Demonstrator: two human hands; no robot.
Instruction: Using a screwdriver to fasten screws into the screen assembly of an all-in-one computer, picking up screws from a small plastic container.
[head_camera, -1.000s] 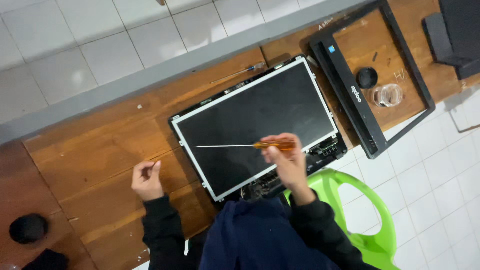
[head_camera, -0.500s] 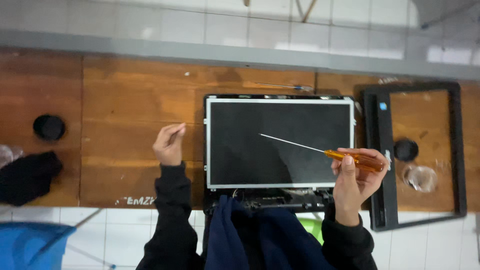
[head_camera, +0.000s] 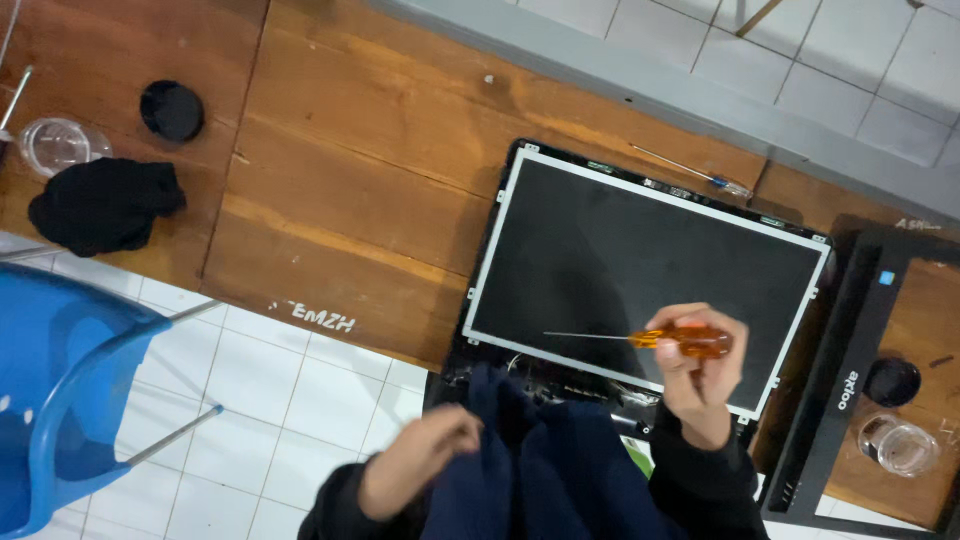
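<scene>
A bare laptop display panel (head_camera: 640, 265) with a silver frame lies on a wooden bench (head_camera: 380, 180). My right hand (head_camera: 697, 375) hovers over its lower right part, closed around an orange-handled screwdriver (head_camera: 640, 339) whose thin shaft points left across the dark screen. My left hand (head_camera: 420, 465) is down off the bench, near my dark blue clothing; its fingers look curled and I cannot see anything in them.
A black screen bezel (head_camera: 850, 380) lies to the right, with a black cap (head_camera: 890, 381) and a clear cup (head_camera: 897, 444) inside it. A second screwdriver (head_camera: 690, 172) rests behind the panel. At left: black cloth (head_camera: 105, 203), black lid (head_camera: 171, 109), clear cup (head_camera: 55, 145), blue chair (head_camera: 60, 390).
The view has swung left and tilted. My left hand has dropped from the bench surface down to my lap. My right hand still holds the screwdriver over the panel.
</scene>
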